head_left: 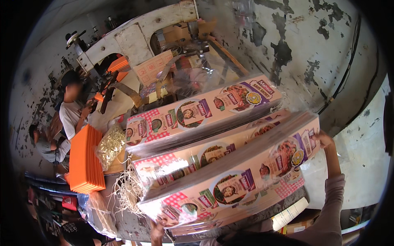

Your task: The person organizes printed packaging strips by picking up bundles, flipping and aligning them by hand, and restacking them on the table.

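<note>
Between my two hands is a long, thick stack of printed sheets, pale pink with food pictures, a checked red corner and a purple end. My right hand grips its far right end, fingers bent over the edge. At the near left corner my left hand holds the lower edge, only partly in view. Behind it lies a second stack of similar sheets, partly covered by the first. Farther back rests a third printed stack. More of these sheets show beneath the held stack.
Loose pale strings hang at the table's left side, beside a clear bag of gold-coloured pieces. Orange folded sheets stand left of it. A large metal machine fills the back. Another person works at far left; a peeling wall is at right.
</note>
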{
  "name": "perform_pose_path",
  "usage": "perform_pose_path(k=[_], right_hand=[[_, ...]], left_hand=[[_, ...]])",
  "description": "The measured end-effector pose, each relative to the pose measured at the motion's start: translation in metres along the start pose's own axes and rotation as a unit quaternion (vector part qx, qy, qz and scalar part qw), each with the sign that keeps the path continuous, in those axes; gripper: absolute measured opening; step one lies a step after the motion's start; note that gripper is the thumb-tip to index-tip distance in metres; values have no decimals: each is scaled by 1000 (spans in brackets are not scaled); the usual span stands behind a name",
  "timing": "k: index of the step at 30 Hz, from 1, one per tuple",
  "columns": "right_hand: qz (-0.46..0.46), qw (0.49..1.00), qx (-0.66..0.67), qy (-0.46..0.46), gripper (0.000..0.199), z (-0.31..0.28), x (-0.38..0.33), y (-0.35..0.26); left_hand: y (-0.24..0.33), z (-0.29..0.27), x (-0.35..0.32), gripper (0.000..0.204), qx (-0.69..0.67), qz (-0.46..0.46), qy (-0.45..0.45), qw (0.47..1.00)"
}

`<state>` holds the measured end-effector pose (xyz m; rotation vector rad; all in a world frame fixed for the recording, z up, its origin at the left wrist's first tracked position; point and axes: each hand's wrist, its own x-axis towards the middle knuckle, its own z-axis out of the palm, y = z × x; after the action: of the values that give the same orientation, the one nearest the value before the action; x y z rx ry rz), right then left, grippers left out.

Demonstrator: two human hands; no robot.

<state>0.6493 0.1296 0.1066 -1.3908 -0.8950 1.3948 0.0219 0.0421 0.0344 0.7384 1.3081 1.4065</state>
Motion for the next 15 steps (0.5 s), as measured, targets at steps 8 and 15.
perform_pose_path(k=[8,15], right_hand=[[-89,985,145,41,69,-29,-37,97],[-151,976,152,47,88,-39,-47,132]], left_hand=[[3,-31,-3,65,105,-10,-110,988],[-10,-67,-7,24,213,94,-234,944]])
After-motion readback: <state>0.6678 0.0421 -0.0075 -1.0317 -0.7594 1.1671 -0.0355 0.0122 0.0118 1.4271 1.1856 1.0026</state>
